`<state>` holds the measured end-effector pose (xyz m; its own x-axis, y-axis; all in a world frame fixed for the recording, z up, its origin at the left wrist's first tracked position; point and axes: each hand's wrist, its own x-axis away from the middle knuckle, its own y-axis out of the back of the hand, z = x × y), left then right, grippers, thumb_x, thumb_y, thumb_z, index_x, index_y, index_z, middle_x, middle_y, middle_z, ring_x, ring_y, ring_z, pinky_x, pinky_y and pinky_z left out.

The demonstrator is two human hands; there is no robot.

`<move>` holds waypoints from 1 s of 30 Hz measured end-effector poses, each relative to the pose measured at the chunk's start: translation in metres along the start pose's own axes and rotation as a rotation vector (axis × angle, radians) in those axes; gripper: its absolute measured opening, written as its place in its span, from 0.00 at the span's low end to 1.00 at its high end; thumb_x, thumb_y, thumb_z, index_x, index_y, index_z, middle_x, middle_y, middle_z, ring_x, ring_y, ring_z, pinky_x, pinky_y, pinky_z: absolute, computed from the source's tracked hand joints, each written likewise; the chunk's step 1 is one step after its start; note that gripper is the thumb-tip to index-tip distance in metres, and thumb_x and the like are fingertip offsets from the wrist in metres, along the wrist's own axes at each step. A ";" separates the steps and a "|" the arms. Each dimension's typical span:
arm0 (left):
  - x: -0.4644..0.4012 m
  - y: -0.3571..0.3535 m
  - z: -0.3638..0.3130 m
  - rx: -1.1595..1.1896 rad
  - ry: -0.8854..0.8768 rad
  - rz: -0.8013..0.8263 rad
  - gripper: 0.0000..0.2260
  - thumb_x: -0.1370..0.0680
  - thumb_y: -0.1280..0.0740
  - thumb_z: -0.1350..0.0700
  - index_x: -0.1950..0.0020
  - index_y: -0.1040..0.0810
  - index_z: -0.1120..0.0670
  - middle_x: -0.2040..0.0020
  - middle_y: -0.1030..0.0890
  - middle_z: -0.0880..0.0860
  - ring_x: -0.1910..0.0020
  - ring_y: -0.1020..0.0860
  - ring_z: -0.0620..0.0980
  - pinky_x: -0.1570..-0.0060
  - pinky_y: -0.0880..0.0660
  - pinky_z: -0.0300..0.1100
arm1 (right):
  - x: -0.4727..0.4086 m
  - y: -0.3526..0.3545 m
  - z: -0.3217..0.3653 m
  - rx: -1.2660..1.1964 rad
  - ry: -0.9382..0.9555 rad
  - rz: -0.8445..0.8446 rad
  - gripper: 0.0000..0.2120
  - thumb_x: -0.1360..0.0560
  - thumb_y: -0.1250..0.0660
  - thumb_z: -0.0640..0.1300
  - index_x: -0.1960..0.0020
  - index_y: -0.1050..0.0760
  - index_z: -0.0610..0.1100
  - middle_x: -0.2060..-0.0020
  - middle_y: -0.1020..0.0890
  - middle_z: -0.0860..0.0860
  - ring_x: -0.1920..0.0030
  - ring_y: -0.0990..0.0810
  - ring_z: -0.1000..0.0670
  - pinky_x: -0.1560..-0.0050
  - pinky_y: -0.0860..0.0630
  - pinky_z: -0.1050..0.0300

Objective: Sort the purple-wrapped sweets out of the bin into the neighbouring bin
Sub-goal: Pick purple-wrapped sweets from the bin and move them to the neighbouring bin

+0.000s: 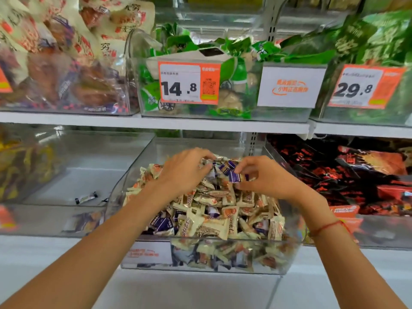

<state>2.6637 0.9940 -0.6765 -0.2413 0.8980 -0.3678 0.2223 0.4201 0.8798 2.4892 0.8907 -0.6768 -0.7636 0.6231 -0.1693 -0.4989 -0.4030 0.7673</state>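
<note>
A heaped bin of sweets (207,219) sits centre on the lower shelf (200,284), a nearly bare bin (73,175) to its left, 3 bins (223,90) on the shelf above.

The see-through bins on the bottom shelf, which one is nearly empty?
The clear bin on the left, beside the sweets bin both hands are in. It holds only a few loose sweets, while the middle bin is heaped and the right bin is stuffed with red-black packets.
</note>
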 end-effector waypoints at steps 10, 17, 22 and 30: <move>-0.024 -0.015 0.002 -0.340 -0.076 0.271 0.13 0.22 0.33 0.50 0.38 0.24 0.46 0.41 0.21 0.50 0.43 0.24 0.51 0.48 0.28 0.45 | 0.000 0.004 -0.009 0.112 -0.091 -0.140 0.19 0.21 0.35 0.45 0.31 0.29 0.46 0.43 0.20 0.50 0.49 0.21 0.52 0.48 0.27 0.60; 0.033 -0.005 0.020 0.105 0.009 -0.253 0.08 0.25 0.31 0.47 0.47 0.19 0.43 0.55 0.18 0.39 0.62 0.24 0.33 0.58 0.22 0.35 | -0.005 -0.011 -0.005 0.089 -0.038 -0.333 0.19 0.21 0.37 0.44 0.31 0.29 0.45 0.48 0.18 0.48 0.54 0.20 0.52 0.51 0.25 0.58; 0.071 -0.002 0.045 -0.025 -0.103 -0.376 0.10 0.29 0.32 0.47 0.49 0.18 0.43 0.56 0.18 0.40 0.62 0.27 0.32 0.59 0.34 0.24 | -0.028 -0.021 0.000 0.262 0.034 -0.359 0.21 0.20 0.38 0.45 0.28 0.33 0.53 0.50 0.17 0.49 0.55 0.18 0.48 0.52 0.21 0.51; 0.095 -0.002 0.055 -0.077 -0.038 -0.259 0.10 0.26 0.30 0.51 0.45 0.20 0.43 0.52 0.17 0.42 0.60 0.19 0.38 0.62 0.21 0.34 | -0.073 -0.036 0.001 0.796 -0.013 0.148 0.22 0.21 0.37 0.45 0.28 0.34 0.56 0.31 0.28 0.47 0.31 0.31 0.43 0.35 0.31 0.47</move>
<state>2.6923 1.0856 -0.7293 -0.2444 0.7667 -0.5937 0.0846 0.6268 0.7746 2.5632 0.8603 -0.6912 -0.7917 0.6103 -0.0278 0.0523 0.1130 0.9922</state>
